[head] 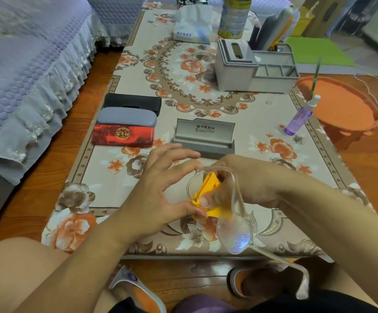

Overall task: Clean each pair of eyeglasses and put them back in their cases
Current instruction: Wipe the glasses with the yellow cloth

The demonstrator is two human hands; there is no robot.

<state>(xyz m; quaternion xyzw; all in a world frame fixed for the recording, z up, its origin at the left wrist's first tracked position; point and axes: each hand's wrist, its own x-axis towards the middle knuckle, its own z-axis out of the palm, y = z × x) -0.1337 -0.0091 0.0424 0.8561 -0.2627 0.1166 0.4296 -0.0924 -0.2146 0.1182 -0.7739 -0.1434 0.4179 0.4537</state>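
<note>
I hold a clear-framed pair of eyeglasses (pixel 236 238) over the near edge of the table. My left hand (pixel 161 188) pinches the frame of the far lens between thumb and forefinger. My right hand (pixel 235 179) pinches a folded yellow cloth (pixel 208 195) round that lens. The near lens and one temple point towards me. An open grey case (pixel 205 137) stands just beyond my hands. Three shut cases lie at the left: black (pixel 132 102), grey (pixel 127 117) and red (pixel 122 135).
A purple spray bottle (pixel 299 118) stands at the right edge of the floral table (pixel 106 199). Farther back are a grey tissue box with organizer (pixel 235 64), a tissue pack (pixel 192 23) and a can (pixel 234 16). An orange stool (pixel 341 109) stands right, a sofa (pixel 25 64) left.
</note>
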